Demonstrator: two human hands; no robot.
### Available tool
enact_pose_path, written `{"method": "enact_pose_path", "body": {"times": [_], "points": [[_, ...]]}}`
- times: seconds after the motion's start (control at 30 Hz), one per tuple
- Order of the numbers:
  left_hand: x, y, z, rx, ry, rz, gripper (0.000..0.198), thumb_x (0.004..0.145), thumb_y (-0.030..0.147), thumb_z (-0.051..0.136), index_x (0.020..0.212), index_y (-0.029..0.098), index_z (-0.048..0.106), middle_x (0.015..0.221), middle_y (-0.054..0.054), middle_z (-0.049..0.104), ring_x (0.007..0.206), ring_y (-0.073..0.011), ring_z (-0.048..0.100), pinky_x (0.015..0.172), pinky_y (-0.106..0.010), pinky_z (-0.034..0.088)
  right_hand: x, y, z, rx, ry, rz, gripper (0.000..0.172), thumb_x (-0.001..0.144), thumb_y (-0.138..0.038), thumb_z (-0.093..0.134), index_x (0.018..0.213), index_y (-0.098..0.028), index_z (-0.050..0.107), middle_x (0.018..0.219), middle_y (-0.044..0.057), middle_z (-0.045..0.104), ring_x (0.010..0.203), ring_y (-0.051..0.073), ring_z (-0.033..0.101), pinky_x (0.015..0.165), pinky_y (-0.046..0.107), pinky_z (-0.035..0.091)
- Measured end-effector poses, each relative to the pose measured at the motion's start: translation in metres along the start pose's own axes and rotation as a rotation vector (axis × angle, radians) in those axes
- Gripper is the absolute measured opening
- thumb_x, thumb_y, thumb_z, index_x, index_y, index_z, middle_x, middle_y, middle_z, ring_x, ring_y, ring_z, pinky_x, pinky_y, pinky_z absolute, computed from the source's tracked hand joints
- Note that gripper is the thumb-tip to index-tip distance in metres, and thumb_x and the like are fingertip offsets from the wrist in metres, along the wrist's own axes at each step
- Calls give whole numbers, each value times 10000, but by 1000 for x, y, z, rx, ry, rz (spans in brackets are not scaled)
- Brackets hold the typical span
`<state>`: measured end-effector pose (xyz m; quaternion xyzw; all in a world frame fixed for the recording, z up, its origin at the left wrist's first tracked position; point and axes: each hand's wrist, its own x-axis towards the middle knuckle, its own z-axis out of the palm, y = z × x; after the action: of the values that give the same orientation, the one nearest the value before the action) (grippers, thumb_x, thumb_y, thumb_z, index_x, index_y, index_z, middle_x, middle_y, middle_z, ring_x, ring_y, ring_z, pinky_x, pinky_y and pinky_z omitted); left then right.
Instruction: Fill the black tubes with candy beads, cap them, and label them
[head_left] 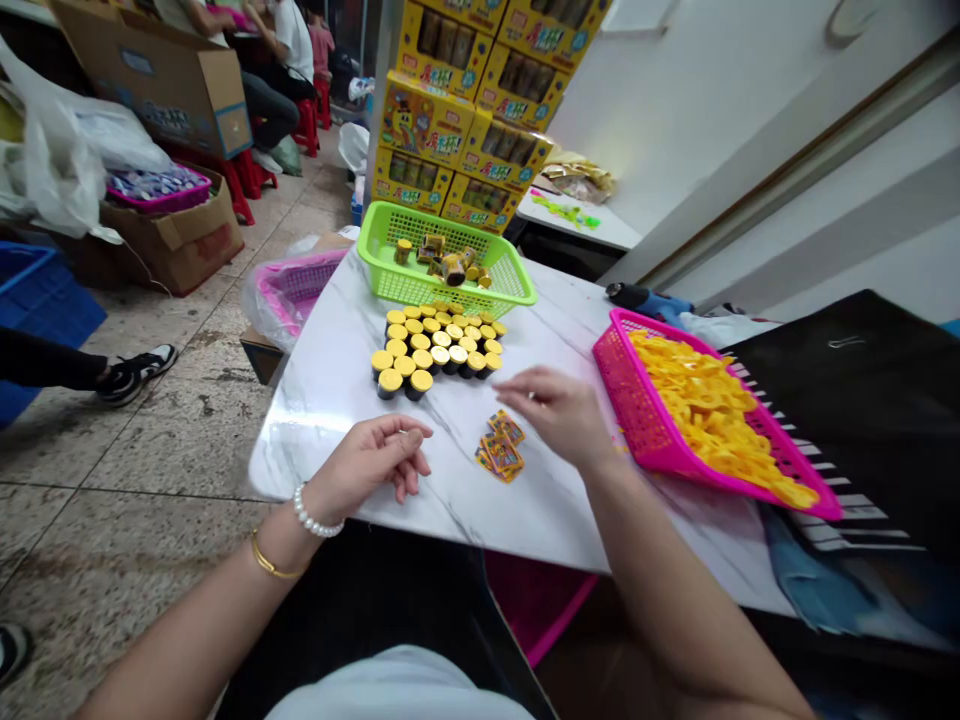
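My left hand [386, 455] is over the marbled white table [450, 500], loosely curled, nothing visible in it. My right hand [551, 408], fingers bent together, is near the yellow-lidded tubs [440, 354]; it is blurred, so I cannot tell whether it pinches anything. Between my hands lies a small pile of printed cards [502, 455], probably thin, light and slippery, best lifted by an edge. The tubs look light and stiff; I'd grip their sides.

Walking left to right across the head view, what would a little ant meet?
Blue plastic crate → person's bare left hand → small pile of colourful printed cards → bright pink plastic mesh basket.
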<state>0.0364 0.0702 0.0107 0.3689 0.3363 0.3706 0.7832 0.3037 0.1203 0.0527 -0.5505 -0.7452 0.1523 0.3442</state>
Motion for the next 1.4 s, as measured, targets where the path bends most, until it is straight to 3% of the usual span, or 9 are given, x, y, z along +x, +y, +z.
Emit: {"method": "enact_pose_path", "body": {"times": [0.2, 0.33, 0.53, 0.7, 0.8, 0.87, 0.97, 1.07, 1.4], "points": [[3, 0, 6, 98, 28, 28, 526, 671, 548, 822, 927, 117, 663, 669, -21, 672, 477, -96, 588, 408, -184, 454, -74, 39, 17, -10, -66, 23, 75, 819, -262, 724, 784, -214, 770, 832, 46, 701, 754, 164, 664, 694, 301, 539], [6, -3, 19, 185, 184, 73, 522, 665, 590, 798, 848, 119, 672, 667, -24, 664, 458, -79, 540, 385, -175, 379, -65, 26, 23, -79, 48, -152, 110, 841, -204, 687, 739, -198, 726, 766, 42, 668, 753, 173, 645, 708, 317, 537], [6, -5, 42, 290, 281, 244, 417, 698, 528, 785, 776, 122, 733, 659, -28, 661, 533, -77, 500, 489, -195, 378, -59, -40, 30, -30, 235, -326, 89, 883, -216, 664, 822, -218, 728, 806, 50, 647, 771, 167, 628, 699, 306, 533], [4, -4, 35, 293, 314, 335, 306, 722, 432, 775, 692, 131, 726, 639, -24, 659, 588, -102, 533, 583, -224, 434, -60, -64, 53, 346, 171, -3, 227, 874, -380, 663, 995, -191, 697, 838, 49, 669, 714, 151, 618, 656, 287, 521], [-1, -6, 27, 315, 368, 344, 277, 746, 405, 755, 750, 129, 730, 646, -22, 657, 567, -100, 527, 554, -220, 433, -57, -66, 67, 528, -32, 228, 384, 880, -515, 607, 733, -162, 653, 608, 11, 601, 540, 115, 530, 521, 238, 440], [-8, -9, 27, 316, 481, 431, 256, 768, 388, 743, 826, 139, 724, 690, -20, 670, 592, -105, 547, 555, -215, 445, -56, -71, 74, 515, -18, 276, 459, 878, -533, 600, 601, -168, 574, 511, -11, 531, 482, 95, 461, 480, 225, 378], [-24, -14, 31, 364, 633, 596, 211, 828, 369, 702, 832, 158, 710, 705, -14, 669, 620, -108, 568, 573, -210, 461, -57, -81, 81, 453, 125, 253, 489, 897, -524, 580, 557, -174, 539, 492, -15, 518, 481, 91, 456, 488, 220, 372], [-37, -18, 35, 406, 643, 658, 225, 878, 364, 657, 799, 162, 713, 694, -21, 672, 635, -116, 590, 604, -218, 481, -60, -89, 85, 422, 170, 217, 534, 925, -530, 544, 524, -178, 523, 470, -14, 509, 465, 91, 460, 481, 218, 375], [-34, -22, 31, 363, 605, 589, 172, 809, 332, 739, 855, 180, 803, 720, -40, 671, 663, -139, 586, 624, -247, 482, -64, -96, 92, 311, 228, -46, 378, 973, -366, 539, 645, -189, 599, 569, 3, 579, 519, 113, 530, 521, 246, 421]]}}
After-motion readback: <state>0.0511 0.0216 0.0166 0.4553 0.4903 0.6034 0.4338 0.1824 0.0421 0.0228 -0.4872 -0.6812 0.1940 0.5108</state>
